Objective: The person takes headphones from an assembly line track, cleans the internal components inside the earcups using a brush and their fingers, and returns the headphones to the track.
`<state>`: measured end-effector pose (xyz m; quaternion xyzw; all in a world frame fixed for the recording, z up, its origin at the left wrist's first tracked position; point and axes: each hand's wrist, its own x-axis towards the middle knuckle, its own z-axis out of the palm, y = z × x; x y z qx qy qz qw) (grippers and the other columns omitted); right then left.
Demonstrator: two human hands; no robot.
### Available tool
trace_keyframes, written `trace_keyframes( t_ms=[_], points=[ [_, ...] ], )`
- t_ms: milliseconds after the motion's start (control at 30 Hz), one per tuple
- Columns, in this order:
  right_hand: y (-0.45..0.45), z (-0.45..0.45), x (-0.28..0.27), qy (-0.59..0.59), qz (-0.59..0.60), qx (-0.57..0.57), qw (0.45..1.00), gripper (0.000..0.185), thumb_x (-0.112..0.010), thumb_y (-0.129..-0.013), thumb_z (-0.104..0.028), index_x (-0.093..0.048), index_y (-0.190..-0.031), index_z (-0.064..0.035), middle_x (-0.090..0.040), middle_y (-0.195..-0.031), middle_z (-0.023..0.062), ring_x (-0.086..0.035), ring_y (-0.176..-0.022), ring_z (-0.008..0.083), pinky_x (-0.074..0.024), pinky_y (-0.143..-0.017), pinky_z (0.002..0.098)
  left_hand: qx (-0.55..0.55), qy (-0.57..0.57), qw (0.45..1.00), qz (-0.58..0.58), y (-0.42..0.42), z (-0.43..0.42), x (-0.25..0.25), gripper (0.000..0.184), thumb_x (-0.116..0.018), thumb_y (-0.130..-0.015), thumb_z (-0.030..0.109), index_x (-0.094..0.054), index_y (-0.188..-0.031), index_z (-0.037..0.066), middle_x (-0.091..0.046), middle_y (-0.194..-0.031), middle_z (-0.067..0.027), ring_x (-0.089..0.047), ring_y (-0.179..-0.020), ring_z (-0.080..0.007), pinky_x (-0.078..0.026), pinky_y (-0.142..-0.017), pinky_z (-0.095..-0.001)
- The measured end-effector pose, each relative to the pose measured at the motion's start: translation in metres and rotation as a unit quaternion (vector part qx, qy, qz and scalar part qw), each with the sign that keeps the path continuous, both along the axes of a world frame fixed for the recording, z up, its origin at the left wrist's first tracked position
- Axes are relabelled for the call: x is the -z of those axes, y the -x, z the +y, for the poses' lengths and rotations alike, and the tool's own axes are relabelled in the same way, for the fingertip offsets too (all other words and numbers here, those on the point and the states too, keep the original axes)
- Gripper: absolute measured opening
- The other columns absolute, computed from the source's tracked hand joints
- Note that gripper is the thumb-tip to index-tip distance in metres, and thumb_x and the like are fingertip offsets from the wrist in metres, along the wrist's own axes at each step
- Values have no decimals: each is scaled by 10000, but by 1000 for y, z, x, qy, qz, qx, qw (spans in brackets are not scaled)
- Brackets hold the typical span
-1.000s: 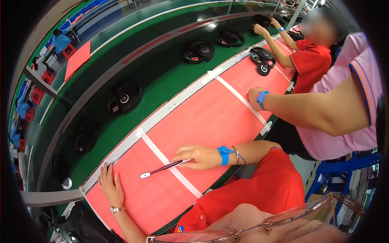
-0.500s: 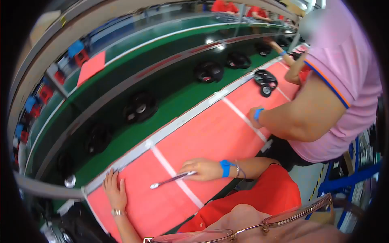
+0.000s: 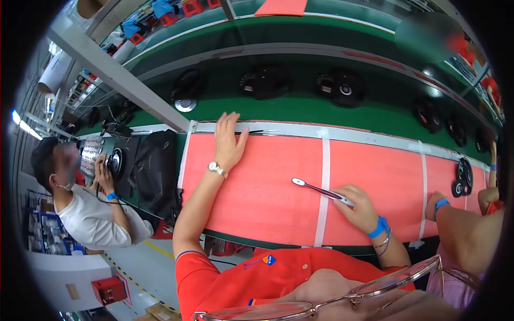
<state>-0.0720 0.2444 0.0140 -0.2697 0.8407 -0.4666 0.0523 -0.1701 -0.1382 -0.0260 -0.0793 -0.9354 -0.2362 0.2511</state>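
Note:
My right hand [image 3: 356, 207] is closed on the rear end of a slim tool [image 3: 321, 191] with a dark middle and pale ends. It resembles a toothbrush, but its kind is not certain. The rounded pale head points left, over the pink table mat [image 3: 257, 198]. My left hand [image 3: 230, 142] holds nothing and lies with fingers stretched across the pale rail [image 3: 294, 130] at the mat's far edge. Just right of its thumb, a thin dark strand with frayed light tips [image 3: 262, 132] lies along the rail.
Beyond the rail, black round parts [image 3: 342, 88] line a green conveyor [image 3: 300, 109]. A black bag [image 3: 155, 171] sits left of the mat. A co-worker in white [image 3: 91, 214] handles parts at left; another person's arm [image 3: 466, 230] reaches in at right. A slanting post [image 3: 128, 80] rises at upper left.
My view has swung left, bringing the co-worker in white and the black bag into sight. My right hand still holds the slim tool; my left hand stays by the rail.

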Motion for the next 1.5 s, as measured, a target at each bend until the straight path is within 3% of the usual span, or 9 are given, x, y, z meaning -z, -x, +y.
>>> trace_keyframes(
  t_ms=[233,367,400,533,833,1033,1333,1467,1500],
  points=[
    [3,-2,-2,-7,9,1,1000,212,-654,-814,4,-647,-1025,22,-605,-866,151,-594,-765,290,-476,-679,342,-343,245,905,-67,108,-85,-18,666,-669,-818,387,-450,-1323,13,-434,-1359,-267,-355,-1269,-493,-343,-1053,-515],
    [4,-2,-2,-4,20,1,1000,205,-656,-811,0,-648,-1015,20,-607,-856,152,-595,-752,291,-474,-664,348,-456,135,861,-182,135,-110,-29,659,-643,-807,350,-421,-1370,88,-350,-1427,-249,-338,-1272,-521,-354,-1008,-588],
    [4,-2,-3,-7,11,2,1000,201,-657,-809,-1,-649,-1009,19,-608,-850,152,-597,-750,293,-475,-662,350,-484,164,835,-205,141,-116,-24,595,-591,-830,310,-430,-1365,106,-387,-1399,-220,-387,-1257,-473,-397,-981,-564],
    [7,-3,-3,-6,-1,3,1000,190,-659,-803,-2,-652,-992,13,-607,-832,153,-595,-739,302,-475,-653,354,-461,136,850,-216,153,-147,-4,454,-545,-874,219,-469,-1315,137,-454,-1332,-129,-479,-1193,-355,-488,-870,-527],
    [8,-1,-2,-23,-1,1,1000,203,-672,-804,-52,-661,-1002,-10,-620,-846,147,-602,-766,312,-487,-673,378,-466,198,855,-113,153,-162,14,302,-469,-935,152,-556,-1224,166,-493,-1297,-76,-502,-1118,-323,-513,-827,-491],
    [8,1,1,-16,10,-7,1000,196,-636,-827,-18,-645,-1019,18,-612,-868,171,-595,-757,315,-482,-674,359,-439,322,837,43,153,-146,-10,168,-529,-862,151,-659,-967,132,-536,-1062,-87,-510,-1002,-288,-468,-712,-413],
    [-2,8,10,126,-178,121,968,272,-573,-927,-35,-545,-1194,12,-509,-865,9,-518,-704,66,-428,-627,207,-134,245,957,79,53,-37,-105,121,-636,-792,21,-622,-912,30,-516,-1087,-155,-488,-1007,-356,-433,-804,-448],
    [2,8,20,168,-139,134,967,209,-577,-936,-62,-530,-1134,-11,-493,-857,17,-484,-624,68,-399,-564,193,16,136,989,47,-32,30,-129,141,-649,-748,-38,-582,-863,10,-503,-1085,-185,-481,-983,-374,-424,-823,-449],
    [5,11,17,216,-250,120,936,162,-573,-942,-77,-499,-1080,-33,-520,-868,34,-474,-595,70,-380,-523,192,38,104,993,29,-51,47,-127,157,-659,-741,-36,-574,-866,8,-504,-1095,-194,-481,-984,-382,-426,-830,-453]
  ],
)
